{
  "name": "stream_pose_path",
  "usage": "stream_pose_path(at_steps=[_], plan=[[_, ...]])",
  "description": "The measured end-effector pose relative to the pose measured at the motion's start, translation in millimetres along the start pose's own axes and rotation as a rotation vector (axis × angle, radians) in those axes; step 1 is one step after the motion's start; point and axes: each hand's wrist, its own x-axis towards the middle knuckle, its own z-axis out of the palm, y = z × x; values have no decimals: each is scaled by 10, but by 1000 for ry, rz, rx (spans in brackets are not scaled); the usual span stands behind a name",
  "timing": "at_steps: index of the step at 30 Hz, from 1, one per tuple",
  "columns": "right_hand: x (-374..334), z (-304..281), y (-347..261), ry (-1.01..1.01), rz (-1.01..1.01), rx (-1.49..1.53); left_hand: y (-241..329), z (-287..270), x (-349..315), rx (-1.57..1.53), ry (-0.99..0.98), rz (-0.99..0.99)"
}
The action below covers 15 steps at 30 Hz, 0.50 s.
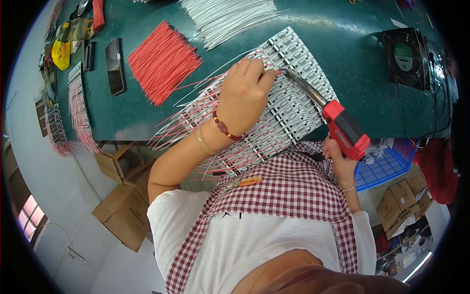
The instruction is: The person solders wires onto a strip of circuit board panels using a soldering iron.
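A white panel of small circuit boards [306, 59] lies at an angle on the green table's near edge, with many red and white wires trailing from its left part. My left hand [247, 85] is above the panel, its fingers pinched on a thin red wire whose end shows beside the fingertips. In my right hand [338, 157], below the panel's right corner, is a red and black soldering gun [343, 131]. Its metal nozzle reaches up to the left, and the tip is close to my left fingertips. Whether the tip touches the board cannot be made out.
A stack of red wires [164, 63] and a pile of white wires [230, 22] lie beyond the panel. To the left are a phone [115, 68] and wired board strips [79, 105]. A black fan [406, 59] stands right, above a blue basket [387, 169]. Cardboard boxes [122, 215] sit lower left.
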Motion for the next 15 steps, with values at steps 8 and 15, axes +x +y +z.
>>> stream_pose_path(at_steps=[8, 15], plan=[[10, 16, -92, 22, -63, 27, -24, 6, 11, -58, 4, -13], [19, 15, -84, 9, -60, 27, -30, -5, 32, -23, -38, -35]])
